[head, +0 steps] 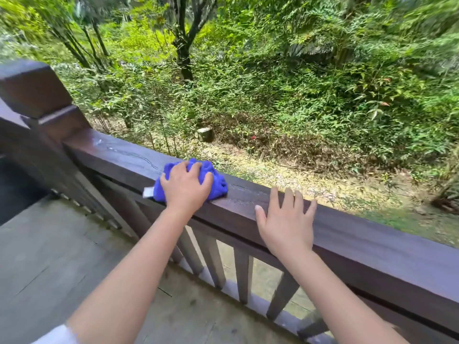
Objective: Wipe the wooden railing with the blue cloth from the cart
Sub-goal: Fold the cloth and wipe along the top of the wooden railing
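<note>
Greenery lies beyond the wooden railing (pixel 347 234). Left hand (pixel 185 186) presses the soft, bunched blue cloth (pixel 218 181), grip clenched over it; right hand (pixel 288 223) rests flat and spread, holding nothing.

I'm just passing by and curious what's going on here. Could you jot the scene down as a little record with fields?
setting: wooden deck facing green woodland
railing: dark wood top rail, balusters below
blue cloth: bunched up, on top of the rail
left hand: palm down, pressing on the cloth
right hand: flat on the rail, empty, fingers spread
corner post: left of the cloth
wet streak: on the rail between post and cloth
cart: not in view
</note>
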### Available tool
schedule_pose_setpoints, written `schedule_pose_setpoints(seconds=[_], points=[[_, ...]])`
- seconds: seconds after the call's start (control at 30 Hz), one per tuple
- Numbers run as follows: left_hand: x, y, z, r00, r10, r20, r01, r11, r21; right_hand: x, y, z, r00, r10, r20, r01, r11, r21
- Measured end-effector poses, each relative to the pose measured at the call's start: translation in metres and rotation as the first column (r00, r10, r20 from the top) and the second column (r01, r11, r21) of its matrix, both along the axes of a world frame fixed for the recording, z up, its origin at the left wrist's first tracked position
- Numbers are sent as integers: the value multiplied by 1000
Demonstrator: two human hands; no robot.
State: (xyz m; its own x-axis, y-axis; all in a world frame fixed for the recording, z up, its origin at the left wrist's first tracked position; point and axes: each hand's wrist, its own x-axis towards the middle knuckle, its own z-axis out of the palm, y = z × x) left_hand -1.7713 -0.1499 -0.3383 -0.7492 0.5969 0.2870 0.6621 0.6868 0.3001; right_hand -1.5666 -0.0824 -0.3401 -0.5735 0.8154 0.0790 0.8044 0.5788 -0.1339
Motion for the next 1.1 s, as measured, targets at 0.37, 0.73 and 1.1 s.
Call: schedule_pose_setpoints(seconds=[0.37, 0.73, 1.1], points=[[-21, -18, 6, 845, -510, -161, 505, 860, -75, -63, -15, -1, 988, 153, -14, -152, 986, 74], [-177, -58, 6, 890, -430, -149, 431, 902, -31, -161, -28, 1, 965, 263, 2, -263, 965, -20], [-234, -53, 2, 997, -82, 16, 83, 959, -270, -263, -47, 1, 936, 353, -12, -353, 935, -31]])
